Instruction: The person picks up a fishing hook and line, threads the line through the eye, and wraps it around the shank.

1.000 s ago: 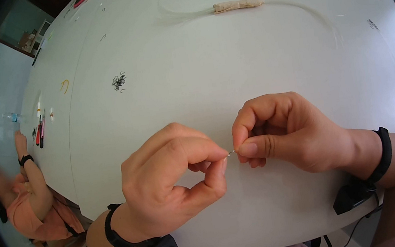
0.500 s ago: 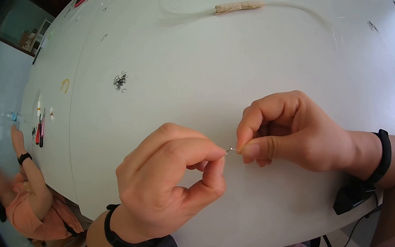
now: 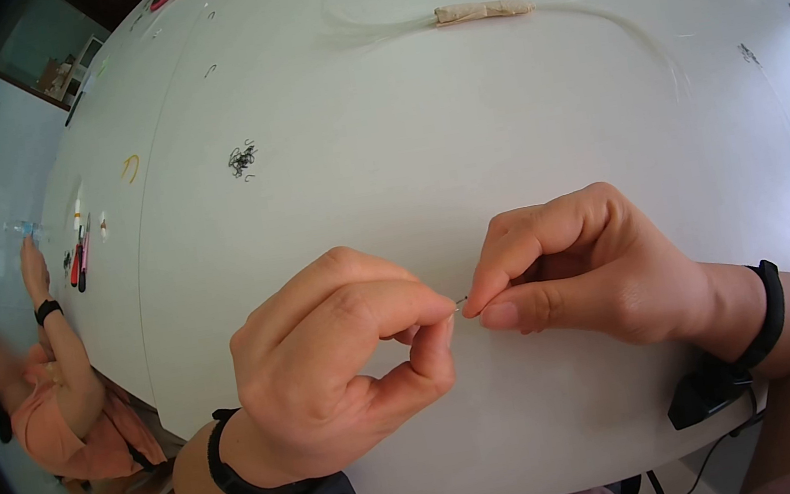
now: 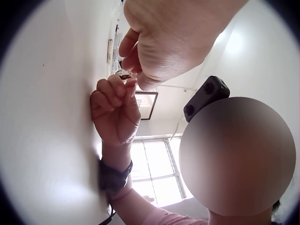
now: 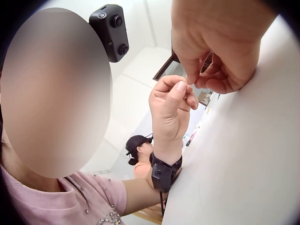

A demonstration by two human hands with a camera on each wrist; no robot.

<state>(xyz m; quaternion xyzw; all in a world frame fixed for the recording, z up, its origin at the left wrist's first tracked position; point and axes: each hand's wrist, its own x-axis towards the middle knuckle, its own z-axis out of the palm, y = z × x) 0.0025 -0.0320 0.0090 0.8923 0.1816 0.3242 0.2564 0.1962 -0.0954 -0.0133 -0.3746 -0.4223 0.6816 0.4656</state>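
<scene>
- Left hand [image 3: 338, 346], fingers bent, pinches a tiny metal piece [image 3: 461, 301] at its fingertips.
- Right hand [image 3: 580, 271] curls opposite; whether it pinches anything, I cannot tell.
- The piece juts between both hands.

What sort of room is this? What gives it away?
Probably a shared indoor workroom for small handwork, though that's a guess. Signs: the large white table, a pile of small dark hook-shaped pieces on it, and another person seated at its edge.
</scene>
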